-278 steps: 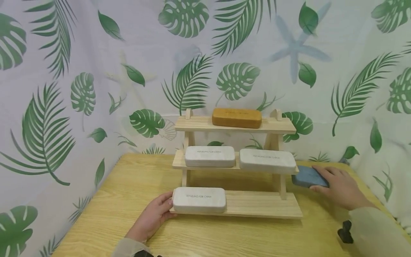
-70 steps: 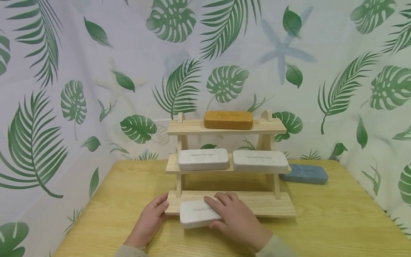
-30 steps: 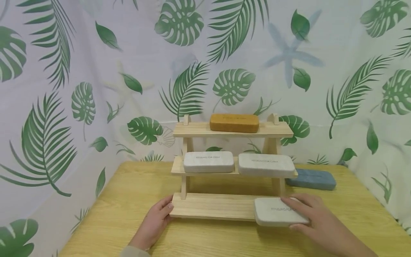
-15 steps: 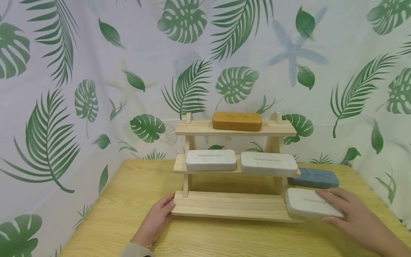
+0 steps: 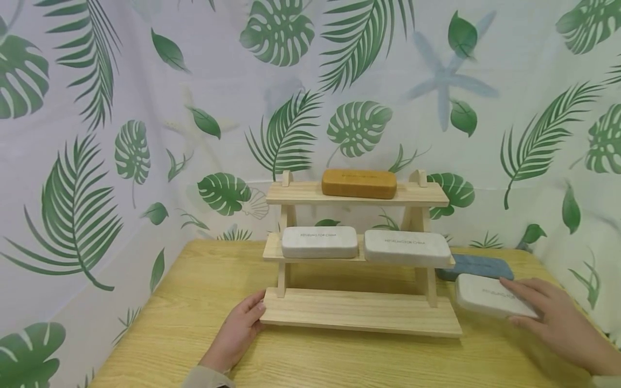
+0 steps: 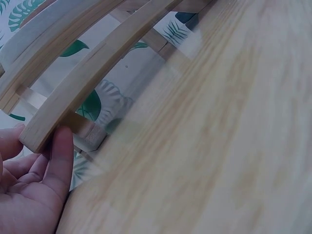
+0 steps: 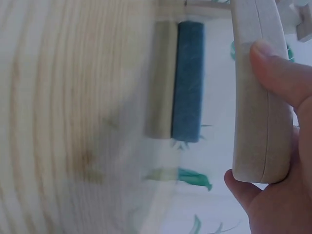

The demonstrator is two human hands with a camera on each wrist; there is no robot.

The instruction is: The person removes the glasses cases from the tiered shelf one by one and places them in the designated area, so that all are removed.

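Note:
A white glasses case (image 5: 490, 295) with dark lettering is held by my right hand (image 5: 558, 318) right of the wooden display stand (image 5: 359, 311). In the right wrist view the thumb presses one side of this case (image 7: 263, 122), which is raised off the table. My left hand (image 5: 237, 331) grips the left end of the stand's bottom shelf; the left wrist view shows fingers of this hand (image 6: 36, 190) below the shelf end. A blue glasses case (image 5: 480, 265) lies on the table behind the held one, partly hidden by it and the stand.
Two white glasses cases (image 5: 320, 242) sit side by side on the middle shelf. An orange-brown glasses case (image 5: 359, 183) rests on the top shelf. The wooden table (image 5: 301, 361) meets a leaf-patterned cloth (image 5: 208, 140) at the back and sides.
Earlier my right hand held the blue case, then let it go behind the stand's right side. It has since lifted the white case off the bottom shelf and carried it right. The left hand stays put.

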